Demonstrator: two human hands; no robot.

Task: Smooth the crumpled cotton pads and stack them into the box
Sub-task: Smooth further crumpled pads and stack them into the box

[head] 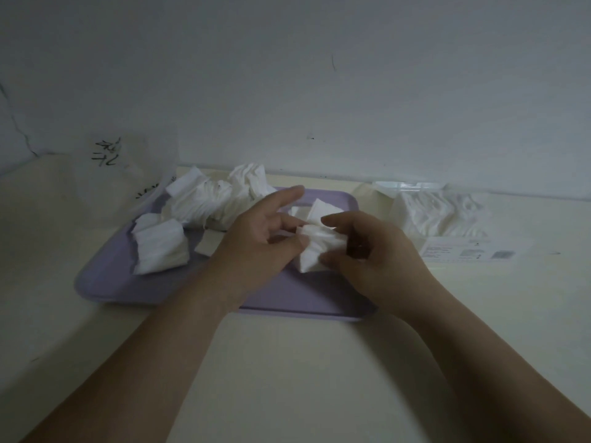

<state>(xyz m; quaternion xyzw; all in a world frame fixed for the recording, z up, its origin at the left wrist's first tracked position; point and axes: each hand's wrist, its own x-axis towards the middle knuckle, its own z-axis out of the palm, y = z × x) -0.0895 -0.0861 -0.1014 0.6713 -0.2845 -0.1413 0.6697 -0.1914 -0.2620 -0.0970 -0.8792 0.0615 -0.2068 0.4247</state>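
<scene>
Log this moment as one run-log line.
stage: smoothing | left hand: pinches crumpled cotton pad | right hand: grips same pad | over: purple tray | box: right of tray, holds pads

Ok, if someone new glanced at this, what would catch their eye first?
The left hand and right hand pinching one crumpled cotton pad between them, above the middle of the lilac tray. Then the heap of white pads at the tray's far left, and the clear box holding pads on the table to the right.
</scene>
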